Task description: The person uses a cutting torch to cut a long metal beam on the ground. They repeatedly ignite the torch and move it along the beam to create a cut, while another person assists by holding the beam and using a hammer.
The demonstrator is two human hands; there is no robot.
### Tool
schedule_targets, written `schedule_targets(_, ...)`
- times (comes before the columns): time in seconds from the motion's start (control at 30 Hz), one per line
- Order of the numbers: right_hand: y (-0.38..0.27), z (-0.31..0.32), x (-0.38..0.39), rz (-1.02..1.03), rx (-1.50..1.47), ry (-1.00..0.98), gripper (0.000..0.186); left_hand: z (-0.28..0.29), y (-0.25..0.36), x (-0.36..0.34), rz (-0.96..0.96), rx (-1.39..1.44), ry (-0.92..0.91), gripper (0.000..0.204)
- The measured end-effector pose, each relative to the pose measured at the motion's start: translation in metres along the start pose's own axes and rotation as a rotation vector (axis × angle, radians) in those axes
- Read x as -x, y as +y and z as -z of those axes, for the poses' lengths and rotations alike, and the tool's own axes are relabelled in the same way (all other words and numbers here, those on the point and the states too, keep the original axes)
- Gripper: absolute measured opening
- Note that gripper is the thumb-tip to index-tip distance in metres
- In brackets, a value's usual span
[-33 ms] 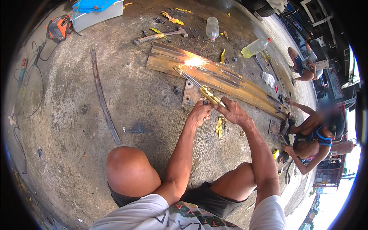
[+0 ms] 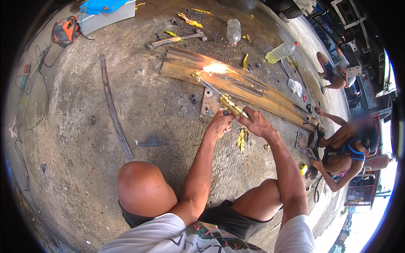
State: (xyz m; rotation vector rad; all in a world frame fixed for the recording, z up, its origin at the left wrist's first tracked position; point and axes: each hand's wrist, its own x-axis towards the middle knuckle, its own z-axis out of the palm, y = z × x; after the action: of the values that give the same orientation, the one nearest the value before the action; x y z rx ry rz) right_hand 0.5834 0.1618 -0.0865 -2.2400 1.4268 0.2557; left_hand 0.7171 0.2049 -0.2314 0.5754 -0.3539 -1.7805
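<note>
Both my hands are closed on a brass cutting torch (image 2: 229,103). My left hand (image 2: 221,124) grips it at the near left, and my right hand (image 2: 257,123) wraps its rear end. The torch's head points at a long rusty steel beam (image 2: 185,72) lying on the concrete. Bright sparks (image 2: 217,68) flare on the beam's surface just past the tip. Under the beam's near edge a drilled metal plate (image 2: 208,103) sticks out. The glare hides the exact spot where the flame meets the steel.
Beyond the beam lie a hammer (image 2: 177,39), a clear bottle (image 2: 233,32) and a bottle of yellowish liquid (image 2: 282,52). A narrow metal strip (image 2: 110,101) rests at left. A co-worker (image 2: 346,152) crouches at the beam's right end; another person (image 2: 336,71) sits farther back.
The spark glow has changed shape slightly, spreading a little to the right. My hands and the torch hold nearly the same place.
</note>
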Motion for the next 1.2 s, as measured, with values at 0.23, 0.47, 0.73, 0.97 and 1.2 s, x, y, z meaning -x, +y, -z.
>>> schedule_targets(0.23, -0.0015, 0.0009, 0.0000, -0.006, 0.000, 0.000, 0.061, -0.0048, 0.0032, 0.0028, 0.007, 0.005, 0.025, 0.013)
schedule_targets(0.47, -0.0037, 0.0023, 0.0010, 0.019, 0.001, 0.012, 0.062, -0.0037, 0.0040, 0.0027, -0.003, -0.015, 0.030, 0.014)
schedule_targets(0.73, -0.0051, 0.0025, 0.0010, -0.005, 0.000, 0.008, 0.064, -0.0058, 0.0075, 0.0047, 0.003, -0.013, 0.030, 0.015)
schedule_targets(0.97, -0.0040, 0.0017, 0.0000, -0.009, -0.005, -0.001, 0.063, -0.0035, 0.0058, 0.0038, 0.005, -0.035, 0.032, 0.014)
schedule_targets(1.2, -0.0023, 0.0020, 0.0015, -0.002, -0.016, 0.010, 0.063, -0.0051, 0.0036, 0.0028, 0.001, -0.042, 0.039, 0.011)
